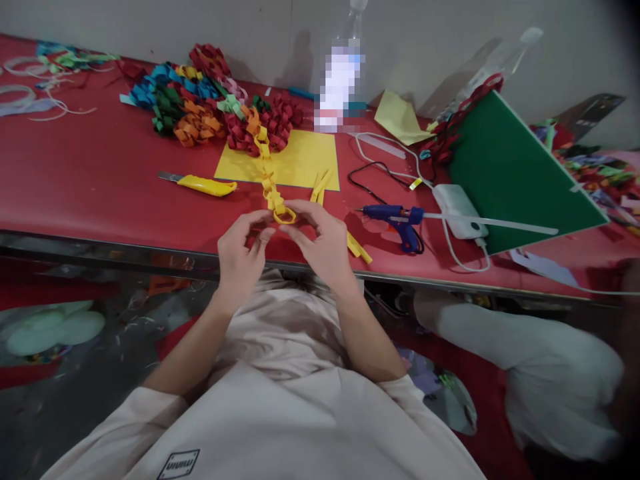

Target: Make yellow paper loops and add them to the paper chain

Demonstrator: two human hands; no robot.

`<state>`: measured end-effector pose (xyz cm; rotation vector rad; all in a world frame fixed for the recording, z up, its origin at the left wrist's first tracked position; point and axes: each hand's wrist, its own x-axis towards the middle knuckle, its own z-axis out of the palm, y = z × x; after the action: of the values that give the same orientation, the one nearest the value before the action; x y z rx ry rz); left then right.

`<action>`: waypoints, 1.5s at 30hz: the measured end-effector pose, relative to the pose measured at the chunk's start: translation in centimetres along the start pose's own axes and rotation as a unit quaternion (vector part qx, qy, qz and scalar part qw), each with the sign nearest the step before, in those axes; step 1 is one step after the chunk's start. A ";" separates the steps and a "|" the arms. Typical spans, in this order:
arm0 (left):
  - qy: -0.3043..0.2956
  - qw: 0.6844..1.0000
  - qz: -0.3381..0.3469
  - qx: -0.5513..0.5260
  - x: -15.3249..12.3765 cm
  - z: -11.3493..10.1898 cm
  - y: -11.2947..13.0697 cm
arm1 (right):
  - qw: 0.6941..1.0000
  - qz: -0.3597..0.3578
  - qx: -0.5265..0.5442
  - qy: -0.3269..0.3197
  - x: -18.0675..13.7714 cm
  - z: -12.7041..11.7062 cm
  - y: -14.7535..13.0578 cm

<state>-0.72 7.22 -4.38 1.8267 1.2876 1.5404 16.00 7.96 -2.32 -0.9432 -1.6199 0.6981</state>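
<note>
My left hand point(240, 250) and my right hand point(320, 243) meet over the front edge of the red table point(100, 180). Both pinch the near end of a yellow paper chain point(274, 197), fingers curled round its last loop. The chain runs away from me over a yellow paper sheet point(305, 163) to a heap of folded paper chains point(210, 107) in red, blue, green and orange. Loose yellow paper strips point(357, 245) lie just right of my right hand.
A yellow utility knife point(203, 185) lies left of the sheet. A blue glue gun point(397, 219) with its white adapter point(457, 208) rests at the right, beside a tilted green board point(515, 173). Plastic bottles point(343, 67) stand at the wall. Another person's light-clothed knee point(525, 360) is at the lower right.
</note>
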 end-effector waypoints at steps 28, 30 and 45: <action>-0.007 0.924 -0.199 -0.328 0.4 0.3 0.3 | 0.985 -0.095 -0.139 0.029 -1.5 1.1 -0.2; -0.007 0.922 -0.201 -0.331 0.6 0.3 0.2 | 0.984 -0.107 -0.140 0.024 -1.5 1.0 -0.3; -0.053 0.998 -0.025 0.028 2.4 -2.3 -0.9 | 0.961 0.035 -0.265 0.074 -3.2 -1.8 -1.0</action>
<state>-3.33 9.17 -3.11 1.8710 1.3283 1.3744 17.83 4.64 -2.63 -1.4059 -1.6750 0.2250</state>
